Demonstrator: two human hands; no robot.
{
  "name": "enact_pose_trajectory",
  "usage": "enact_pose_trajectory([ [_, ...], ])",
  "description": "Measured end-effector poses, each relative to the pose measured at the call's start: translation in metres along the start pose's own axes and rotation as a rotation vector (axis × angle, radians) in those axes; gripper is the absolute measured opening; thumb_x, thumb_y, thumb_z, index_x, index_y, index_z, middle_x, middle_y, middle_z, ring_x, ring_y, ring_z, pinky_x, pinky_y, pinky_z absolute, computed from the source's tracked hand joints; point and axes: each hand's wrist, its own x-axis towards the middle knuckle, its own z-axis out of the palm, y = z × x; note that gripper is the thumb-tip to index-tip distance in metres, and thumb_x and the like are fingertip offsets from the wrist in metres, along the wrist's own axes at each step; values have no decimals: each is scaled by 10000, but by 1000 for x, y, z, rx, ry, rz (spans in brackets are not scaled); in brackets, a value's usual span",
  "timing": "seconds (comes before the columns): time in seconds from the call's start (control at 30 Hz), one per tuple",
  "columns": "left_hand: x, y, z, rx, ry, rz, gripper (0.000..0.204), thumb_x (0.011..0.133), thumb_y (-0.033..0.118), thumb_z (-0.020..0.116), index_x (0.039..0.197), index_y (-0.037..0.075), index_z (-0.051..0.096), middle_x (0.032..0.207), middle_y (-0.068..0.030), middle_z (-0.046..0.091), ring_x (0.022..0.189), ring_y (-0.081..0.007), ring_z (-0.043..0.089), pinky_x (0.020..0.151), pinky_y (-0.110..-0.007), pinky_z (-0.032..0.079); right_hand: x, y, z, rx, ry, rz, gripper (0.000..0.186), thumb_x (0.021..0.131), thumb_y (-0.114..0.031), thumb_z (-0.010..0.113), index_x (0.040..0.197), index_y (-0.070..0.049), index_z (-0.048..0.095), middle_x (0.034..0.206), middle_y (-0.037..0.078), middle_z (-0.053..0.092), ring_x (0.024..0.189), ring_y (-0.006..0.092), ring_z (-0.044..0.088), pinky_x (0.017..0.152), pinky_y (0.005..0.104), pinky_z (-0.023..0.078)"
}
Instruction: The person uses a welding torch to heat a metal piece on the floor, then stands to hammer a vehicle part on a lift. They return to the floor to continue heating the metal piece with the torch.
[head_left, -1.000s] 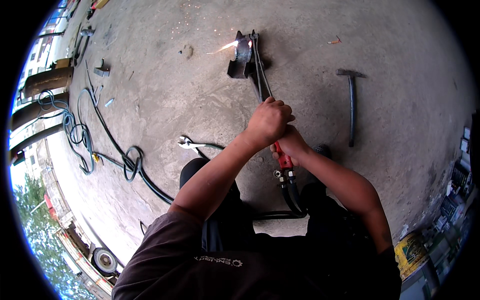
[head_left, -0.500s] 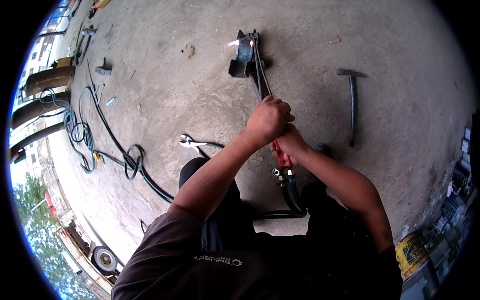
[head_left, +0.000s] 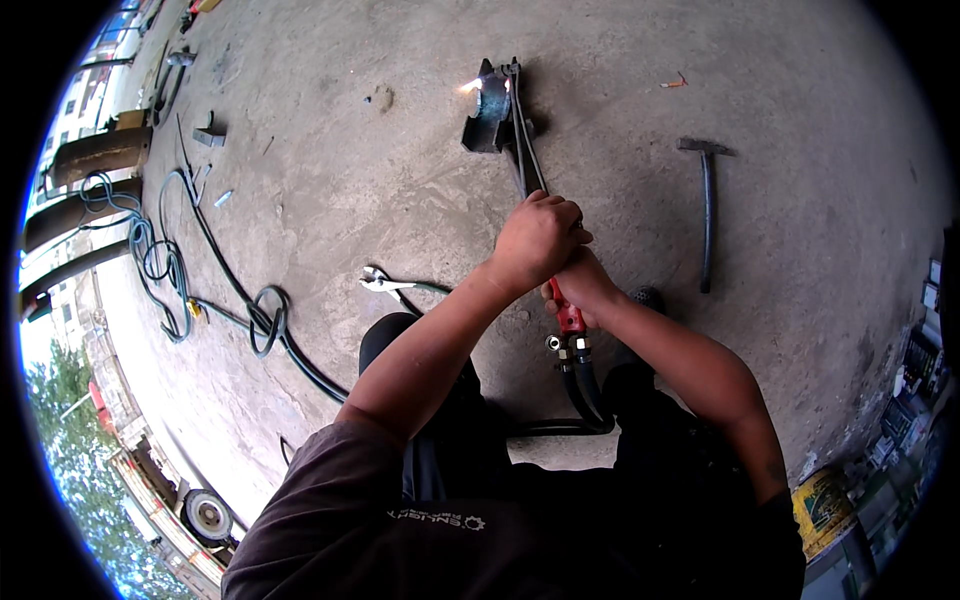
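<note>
Both my hands are closed round a cutting torch (head_left: pixel 570 318) with a red handle. My left hand (head_left: pixel 538 236) grips it farther forward, near where the thin metal tubes start. Close behind, my right hand (head_left: pixel 583 281) wraps the red handle, partly covered by the left. The tubes run away from me to the torch head, which is at the right edge of a curved dark steel piece (head_left: pixel 487 108) on the floor. A bright flame (head_left: pixel 472 86) shows at that piece's left side. Two black hoses (head_left: pixel 588 390) leave brass-coloured fittings at the handle's rear.
White-jawed pliers (head_left: pixel 380 283) lie left of my hands, a hammer (head_left: pixel 707 210) to the right. Coiled hoses (head_left: pixel 268 322) spread across the concrete floor at left, near curved rusty metal pieces (head_left: pixel 95 160). A yellow bucket (head_left: pixel 825 510) stands at lower right.
The flame on the left side of the steel piece looks shorter. The whole view has shifted very slightly; both hands keep the same grip on the torch.
</note>
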Motion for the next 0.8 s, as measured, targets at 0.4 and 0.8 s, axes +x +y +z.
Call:
enact_pose_trajectory([
  [0.4, -1, -1, 0, -4, 2, -20, 217, 778, 201, 773, 849, 16, 687, 868, -151, 662, 889, -370, 615, 821, -445, 512, 1, 1, 0, -30, -4, -15, 134, 1008, -180, 479, 928, -72, 489, 625, 41, 522, 466, 147, 510, 435, 305, 444],
  [0.8, 0, 0, -1, -12, 10, -35, 230, 772, 204, 777, 838, 12, 671, 859, -155, 653, 895, -371, 616, 819, -450, 513, -1, -5, 2, -23, 9, 14, 119, 998, -126, 471, 915, -41, 478, 632, 67, 531, 484, 174, 541, 422, 343, 441],
])
